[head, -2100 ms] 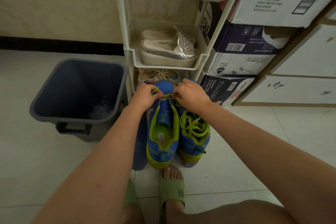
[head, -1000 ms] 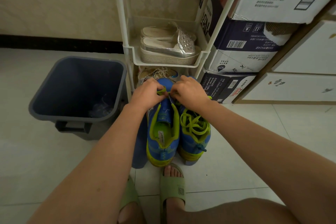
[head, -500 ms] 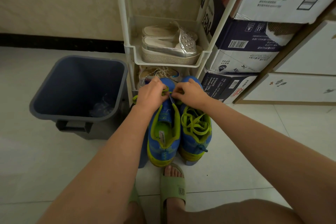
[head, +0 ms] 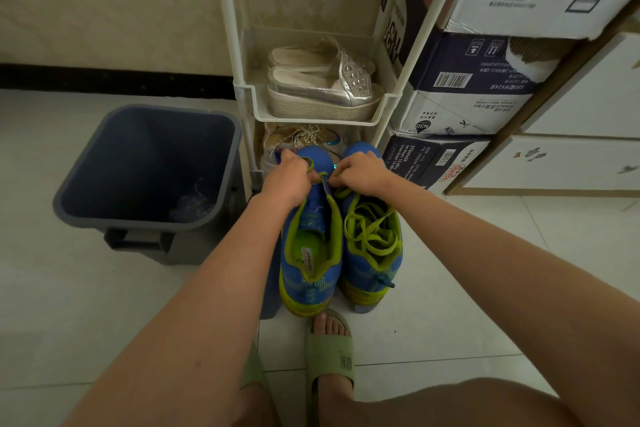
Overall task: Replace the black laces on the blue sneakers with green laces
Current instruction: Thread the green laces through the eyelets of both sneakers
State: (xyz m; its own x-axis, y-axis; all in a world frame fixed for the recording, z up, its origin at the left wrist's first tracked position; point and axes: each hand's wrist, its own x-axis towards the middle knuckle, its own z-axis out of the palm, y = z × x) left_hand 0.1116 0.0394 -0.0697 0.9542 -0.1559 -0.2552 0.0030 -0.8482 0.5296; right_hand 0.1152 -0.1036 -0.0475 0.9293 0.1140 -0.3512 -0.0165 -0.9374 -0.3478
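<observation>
Dark bin (head: 104, 149), on the floor at far left. Left hand (head: 289, 180), fingers curled, pinching green lace (head: 311, 164) at the front eyelets of left blue sneaker (head: 310, 274). Right hand (head: 363, 173), curled, pinching the same lace. Right blue sneaker (head: 360, 274), touching the first, with loose green lacing (head: 370, 236) on top. Stacked boxes (head: 460, 97), at right.
</observation>
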